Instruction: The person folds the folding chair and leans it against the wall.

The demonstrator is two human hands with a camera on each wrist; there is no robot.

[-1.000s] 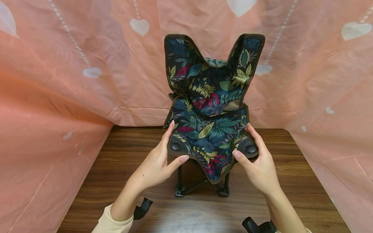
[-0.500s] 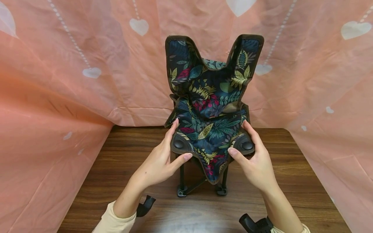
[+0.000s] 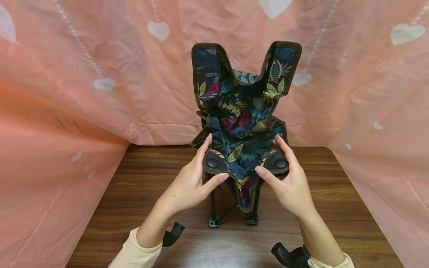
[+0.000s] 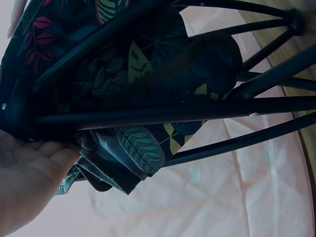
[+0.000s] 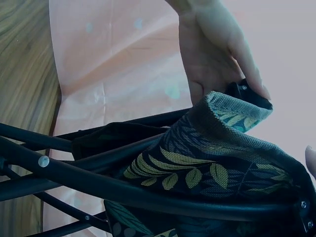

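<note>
Since the earlier frames: both hands drawn inward, front corners of the seat closer together, seat fabric narrower and more bunched, front legs nearer one another.

Item: folding camp chair point(image 3: 243, 123), small, dark fabric with leaf print in green, yellow and red, brown edging. Stands upright on the worktop point(image 3: 140, 193) at centre, backrest toward the pink heart-print curtain point(image 3: 83, 82). Two tall ear-shaped backrest corners raised. Black frame rods point(image 4: 187, 111) crossed beneath the seat; front feet point(image 3: 214, 220) resting on the wood.

Left hand point(image 3: 192, 182): curled round the chair's front left corner, thumb point(image 3: 214, 180) under the edge, fingers up along the outer side beside the black corner cap point(image 3: 212, 162).

Right hand point(image 3: 288, 184): curled round the front right corner in mirror fashion, thumb below, fingers along the outer side by the other cap point(image 3: 280, 163).

Cream sleeves point(image 3: 140, 253) at both wrists; black wrist mounts point(image 3: 289, 256) at lower edge.

Worktop: dark wood grain, enclosed on three sides by the curtain.
</note>
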